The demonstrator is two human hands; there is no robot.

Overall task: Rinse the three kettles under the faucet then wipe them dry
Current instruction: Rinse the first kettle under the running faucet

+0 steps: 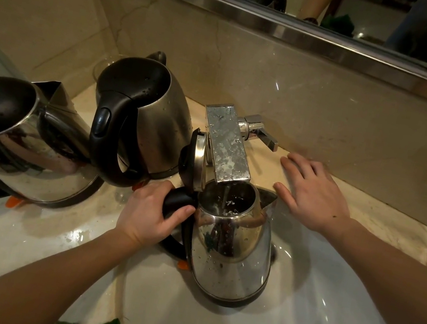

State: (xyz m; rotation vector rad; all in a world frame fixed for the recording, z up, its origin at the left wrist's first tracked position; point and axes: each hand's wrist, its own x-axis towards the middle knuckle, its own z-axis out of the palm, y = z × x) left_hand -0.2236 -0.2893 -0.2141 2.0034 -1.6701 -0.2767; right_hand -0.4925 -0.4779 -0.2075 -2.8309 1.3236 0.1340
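The left grip (pixel 149 213), a bare hand, is curled tight round the black plastic handle (pixel 178 202) of a shiny steel electric kettle (pixel 231 250). The kettle sits just right of the hand, over the white sink basin (pixel 320 323). It stands upright, hinged lid (pixel 197 159) raised at left, mouth under the square chrome faucet spout (pixel 227 144), pouring lip pointing right. The right grip (pixel 312 193) lies flat, fingers spread, holding nothing, on the beige stone surface (pixel 381 220). There are three kettles: a dull steel kettle (pixel 156 123) and a mirror-bright steel kettle (pixel 23 151) stand at left.
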